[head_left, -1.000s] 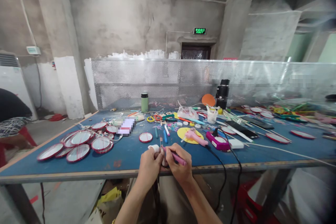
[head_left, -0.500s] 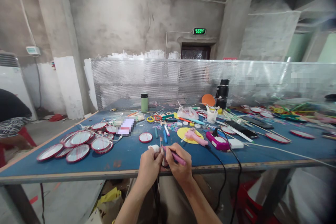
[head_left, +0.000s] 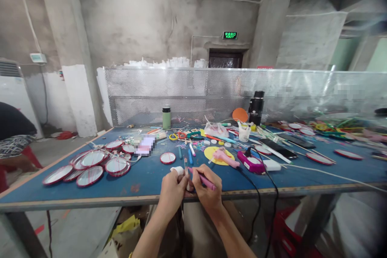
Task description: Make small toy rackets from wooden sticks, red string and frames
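Note:
At the table's near edge, my left hand (head_left: 173, 187) is closed on a small flat wooden stick (head_left: 186, 174) that stands upright with a pinkish upper end. Something white (head_left: 177, 170) sits at the index finger of that hand; whether it is a wrap or a cap, I cannot tell. Held like a writing tool in my right hand (head_left: 211, 189) is a pink marker pen (head_left: 208, 183), its tip close to the stick. Just beyond my hands lie a round red-rimmed mirror (head_left: 167, 158), a blue marker (head_left: 190, 156) and a teal marker (head_left: 180, 153).
Red-rimmed mirrors (head_left: 90, 176) pile up on the left, beside a phone (head_left: 145, 146). Rightward are a pink glue gun (head_left: 225, 157) on a yellow disc (head_left: 211, 154), a purple box (head_left: 250, 163) and trailing black cables (head_left: 272, 185). A person (head_left: 15, 129) sits far left.
My right hand and the pink pen have shifted very slightly to the right, and more of the wooden stick shows. My left hand stays in place.

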`<state>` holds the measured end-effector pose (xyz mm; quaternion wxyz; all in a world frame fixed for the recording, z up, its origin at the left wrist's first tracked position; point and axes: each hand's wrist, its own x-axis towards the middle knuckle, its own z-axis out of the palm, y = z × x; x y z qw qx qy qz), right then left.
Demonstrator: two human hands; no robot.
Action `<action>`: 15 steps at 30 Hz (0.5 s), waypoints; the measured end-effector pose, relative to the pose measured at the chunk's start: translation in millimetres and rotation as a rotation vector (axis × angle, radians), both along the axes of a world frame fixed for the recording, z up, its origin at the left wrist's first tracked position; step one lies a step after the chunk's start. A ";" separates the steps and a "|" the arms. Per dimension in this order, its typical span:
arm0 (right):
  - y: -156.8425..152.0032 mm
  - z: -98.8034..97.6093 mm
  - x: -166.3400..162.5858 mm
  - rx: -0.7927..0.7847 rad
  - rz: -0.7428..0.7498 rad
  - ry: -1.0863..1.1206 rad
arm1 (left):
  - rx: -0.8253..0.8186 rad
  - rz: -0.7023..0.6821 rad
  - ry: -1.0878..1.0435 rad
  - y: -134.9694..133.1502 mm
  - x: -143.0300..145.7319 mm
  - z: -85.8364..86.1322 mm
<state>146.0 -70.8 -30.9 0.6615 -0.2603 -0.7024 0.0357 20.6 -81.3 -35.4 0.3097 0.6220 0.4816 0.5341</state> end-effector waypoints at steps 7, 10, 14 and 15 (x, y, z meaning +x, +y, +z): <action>-1.1 1.4 -0.6 0.013 0.001 -0.007 | -0.013 -0.005 -0.025 1.0 -0.8 -1.6; -0.5 0.1 -0.5 0.006 -0.003 -0.008 | -0.022 -0.020 -0.041 0.9 -0.1 -1.7; 0.2 -1.0 0.3 0.006 -0.012 -0.003 | -0.032 -0.049 -0.058 0.6 0.9 -0.9; 0.4 -1.0 0.5 0.009 -0.010 -0.006 | -0.031 -0.048 -0.057 0.8 0.8 -0.9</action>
